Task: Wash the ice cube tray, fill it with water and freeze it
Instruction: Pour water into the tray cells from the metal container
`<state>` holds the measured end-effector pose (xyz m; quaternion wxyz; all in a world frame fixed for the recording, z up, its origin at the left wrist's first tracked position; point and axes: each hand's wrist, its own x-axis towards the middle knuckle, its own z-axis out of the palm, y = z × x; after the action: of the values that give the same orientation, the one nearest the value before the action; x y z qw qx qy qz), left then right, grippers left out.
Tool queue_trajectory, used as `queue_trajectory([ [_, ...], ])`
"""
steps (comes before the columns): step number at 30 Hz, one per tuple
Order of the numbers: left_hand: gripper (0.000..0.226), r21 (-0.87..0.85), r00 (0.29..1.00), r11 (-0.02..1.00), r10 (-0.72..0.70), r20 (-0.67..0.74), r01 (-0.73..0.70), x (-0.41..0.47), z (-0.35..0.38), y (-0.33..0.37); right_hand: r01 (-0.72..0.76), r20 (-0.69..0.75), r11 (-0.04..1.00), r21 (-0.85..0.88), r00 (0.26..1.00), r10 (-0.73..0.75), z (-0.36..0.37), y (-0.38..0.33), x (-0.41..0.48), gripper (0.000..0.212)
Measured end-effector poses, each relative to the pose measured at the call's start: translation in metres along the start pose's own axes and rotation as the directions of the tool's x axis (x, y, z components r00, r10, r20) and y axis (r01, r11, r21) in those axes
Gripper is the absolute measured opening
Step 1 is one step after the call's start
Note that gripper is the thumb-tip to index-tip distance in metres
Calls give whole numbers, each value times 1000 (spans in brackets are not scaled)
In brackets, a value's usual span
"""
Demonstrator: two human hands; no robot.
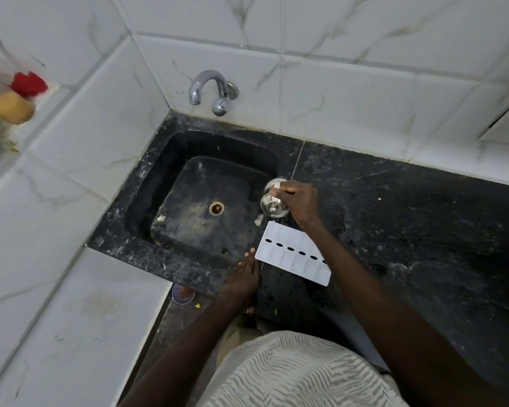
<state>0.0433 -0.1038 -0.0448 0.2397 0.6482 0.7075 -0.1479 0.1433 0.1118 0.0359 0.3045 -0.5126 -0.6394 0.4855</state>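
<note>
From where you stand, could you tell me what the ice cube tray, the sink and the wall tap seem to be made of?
The ice cube tray looks like matte white plastic: thin, uniform, moulded cells. The sink seems to be black speckled stone, perhaps granite, dull and scuffed. The wall tap looks like polished chromed metal, with bright mirror-like highlights.

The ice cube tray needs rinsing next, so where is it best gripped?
Take the ice cube tray by its near-left short edge, which reaches over the sink beside the open left hand. It lies flat, underside up, and the right forearm covers its far corner, so come from the left.
</note>
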Motion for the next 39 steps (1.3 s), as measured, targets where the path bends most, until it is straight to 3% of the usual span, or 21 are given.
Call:
queue_trajectory([
  [9,79,-13,1000,1000,9,-18,-9,1,2,-1,-124,-32,982,142,991,130,-5,2,1,23],
  [13,79,-8,1000,1000,13,-19,-13,0,3,-1,-243,-52,921,305,961,271,-14,8,0,29],
  [19,72,-1,1000,1000,4,-25,-4,2,0,1,-327,-85,825,460,909,408,-39,23,-18,21],
  [23,73,14,1000,1000,9,-23,-9,2,-2,3,-303,-130,857,416,913,386,-64,37,-36,10],
  [30,70,64,999,998,23,-23,-22,0,-2,6,-257,-158,915,310,936,316,-99,59,-67,24],
  [39,69,104,999,994,31,-25,-28,-4,-5,7,-201,-119,948,247,965,235,-118,72,-88,20],
])
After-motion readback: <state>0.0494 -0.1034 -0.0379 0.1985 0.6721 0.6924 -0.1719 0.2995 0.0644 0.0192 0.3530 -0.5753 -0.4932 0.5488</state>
